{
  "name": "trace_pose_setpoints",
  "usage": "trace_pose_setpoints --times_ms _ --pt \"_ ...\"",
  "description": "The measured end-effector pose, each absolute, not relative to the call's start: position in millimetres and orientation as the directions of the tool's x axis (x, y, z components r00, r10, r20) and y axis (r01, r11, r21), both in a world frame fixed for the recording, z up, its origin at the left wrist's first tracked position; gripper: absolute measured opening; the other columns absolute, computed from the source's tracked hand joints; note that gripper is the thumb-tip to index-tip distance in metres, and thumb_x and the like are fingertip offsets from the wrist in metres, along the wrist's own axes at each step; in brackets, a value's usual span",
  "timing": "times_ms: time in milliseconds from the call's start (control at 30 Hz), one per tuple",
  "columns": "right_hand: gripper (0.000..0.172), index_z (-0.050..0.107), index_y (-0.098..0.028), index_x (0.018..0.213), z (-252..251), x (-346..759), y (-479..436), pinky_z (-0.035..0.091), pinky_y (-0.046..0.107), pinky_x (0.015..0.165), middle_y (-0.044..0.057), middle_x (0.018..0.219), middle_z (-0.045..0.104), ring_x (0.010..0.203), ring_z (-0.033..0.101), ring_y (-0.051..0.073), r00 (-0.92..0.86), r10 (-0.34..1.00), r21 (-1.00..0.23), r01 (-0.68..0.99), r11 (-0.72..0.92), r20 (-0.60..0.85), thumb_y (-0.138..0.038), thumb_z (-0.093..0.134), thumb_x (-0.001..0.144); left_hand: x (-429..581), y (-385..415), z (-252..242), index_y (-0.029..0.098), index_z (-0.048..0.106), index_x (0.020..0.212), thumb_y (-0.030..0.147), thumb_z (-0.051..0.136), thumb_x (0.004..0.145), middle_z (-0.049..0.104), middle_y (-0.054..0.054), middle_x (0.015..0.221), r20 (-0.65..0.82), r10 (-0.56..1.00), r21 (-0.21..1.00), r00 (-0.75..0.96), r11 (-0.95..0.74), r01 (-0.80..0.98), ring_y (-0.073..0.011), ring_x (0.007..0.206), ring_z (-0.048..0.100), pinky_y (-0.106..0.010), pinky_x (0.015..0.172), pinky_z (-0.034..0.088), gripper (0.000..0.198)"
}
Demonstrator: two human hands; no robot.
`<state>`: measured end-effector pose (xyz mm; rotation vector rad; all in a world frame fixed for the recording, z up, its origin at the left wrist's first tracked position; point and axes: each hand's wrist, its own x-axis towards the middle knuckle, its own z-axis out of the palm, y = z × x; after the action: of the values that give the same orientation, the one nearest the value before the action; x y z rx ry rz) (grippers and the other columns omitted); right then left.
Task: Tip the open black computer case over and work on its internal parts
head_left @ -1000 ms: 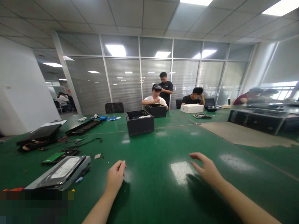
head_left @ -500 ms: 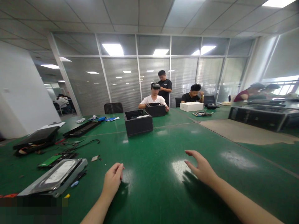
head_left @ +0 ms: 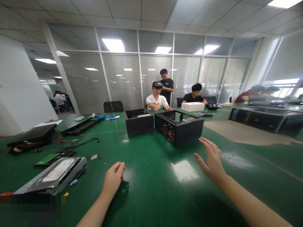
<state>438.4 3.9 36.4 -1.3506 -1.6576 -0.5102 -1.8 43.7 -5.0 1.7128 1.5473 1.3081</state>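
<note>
My right hand (head_left: 211,159) is raised over the green table (head_left: 151,189) with its fingers spread, empty. Just beyond its fingertips stands an open black computer case (head_left: 178,126) with cables inside. My left hand (head_left: 113,179) rests on the table near its front with the fingers loosely curled and nothing visible in them. To its left lies a silver hard drive in a metal bracket (head_left: 53,175). A second black case (head_left: 139,120) stands farther back, to the left of the first.
Loose parts lie at the left: a green circuit board (head_left: 47,158), black cables (head_left: 78,143), flat black panels (head_left: 32,134). A white box (head_left: 193,106) and a long black chassis (head_left: 262,118) stand at the right. Several people sit at the far side.
A black case has slid across the table from the person opposite and now stands in front of my right hand. My right hand rose and opened toward it. My left hand stayed.
</note>
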Motion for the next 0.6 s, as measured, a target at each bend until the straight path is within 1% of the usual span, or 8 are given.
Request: trace_pose_setpoints --times_ms 67,133,167,233,300,333,467,600 --pt "0.060 0.034 -0.021 0.147 47 451 7 0.027 0.051 0.108 0.015 0.149 0.042 0.137 0.037 0.033 0.035 0.528 -0.197 0.947 0.254 0.849 -0.047 0.044 0.094 -1 45 -6 0.020 0.057 0.073 0.052 0.048 0.091 0.048 0.006 0.048 0.327 0.940 0.843 -0.093 -0.246 0.479 -0.0127 0.045 0.047 -0.023 0.051 0.037 0.038" --pt "0.058 0.038 -0.020 0.145 57 463 15 0.026 0.051 0.107 0.015 0.148 0.045 0.137 0.038 0.033 0.002 0.561 -0.154 0.962 0.224 0.828 -0.050 0.040 0.095 -1 45 -8 0.020 0.057 0.072 0.052 0.048 0.092 0.047 0.006 0.048 0.334 0.938 0.836 -0.087 -0.253 0.487 -0.0128 0.045 0.048 -0.023 0.052 0.037 0.038" --pt "0.055 0.044 -0.020 0.141 62 468 20 0.026 0.051 0.106 0.015 0.143 0.050 0.134 0.041 0.033 -0.028 0.597 -0.129 0.967 0.219 0.802 -0.052 0.039 0.095 -1 45 -8 0.020 0.057 0.072 0.052 0.048 0.092 0.047 0.006 0.048 0.337 0.938 0.832 -0.085 -0.255 0.492 -0.0128 0.046 0.048 -0.023 0.052 0.037 0.038" --pt "0.050 0.057 -0.020 0.122 72 474 29 0.029 0.051 0.101 0.014 0.127 0.061 0.122 0.051 0.033 -0.081 0.674 -0.078 0.976 0.202 0.735 -0.058 0.041 0.094 -1 46 -9 0.020 0.057 0.072 0.052 0.048 0.092 0.047 0.006 0.047 0.341 0.936 0.828 -0.083 -0.257 0.498 -0.0127 0.046 0.048 -0.023 0.052 0.037 0.039" --pt "0.051 0.063 -0.019 0.104 83 474 33 0.032 0.050 0.095 0.013 0.110 0.066 0.109 0.056 0.033 -0.115 0.730 -0.035 0.982 0.186 0.674 -0.065 0.046 0.089 -2 47 -10 0.020 0.057 0.071 0.052 0.048 0.092 0.047 0.006 0.047 0.336 0.938 0.833 -0.084 -0.254 0.492 -0.0127 0.045 0.048 -0.023 0.051 0.037 0.039" --pt "0.053 0.063 -0.018 0.099 89 470 32 0.034 0.049 0.093 0.013 0.105 0.066 0.105 0.057 0.033 -0.133 0.747 -0.016 0.982 0.188 0.651 -0.067 0.049 0.087 -3 48 -9 0.020 0.057 0.071 0.052 0.048 0.092 0.047 0.006 0.047 0.331 0.939 0.838 -0.089 -0.249 0.486 -0.0126 0.044 0.048 -0.023 0.050 0.037 0.039" --pt "0.052 0.062 -0.018 0.096 112 439 -2 0.037 0.046 0.087 0.012 0.095 0.064 0.094 0.055 0.030 -0.274 0.794 0.033 0.952 0.306 0.543 -0.068 0.053 0.084 -5 48 -6 0.020 0.057 0.072 0.053 0.048 0.091 0.049 0.006 0.047 0.295 0.947 0.873 -0.127 -0.214 0.439 -0.0123 0.042 0.047 -0.023 0.048 0.038 0.039" --pt "0.039 0.059 -0.021 0.087 126 386 -68 0.039 0.046 0.084 0.011 0.089 0.062 0.085 0.053 0.028 -0.312 0.804 0.001 0.932 0.362 0.506 -0.059 0.060 0.079 -4 47 -3 0.020 0.058 0.073 0.052 0.050 0.090 0.049 0.006 0.047 0.279 0.951 0.885 -0.133 -0.201 0.420 -0.0121 0.042 0.048 -0.023 0.047 0.038 0.038"
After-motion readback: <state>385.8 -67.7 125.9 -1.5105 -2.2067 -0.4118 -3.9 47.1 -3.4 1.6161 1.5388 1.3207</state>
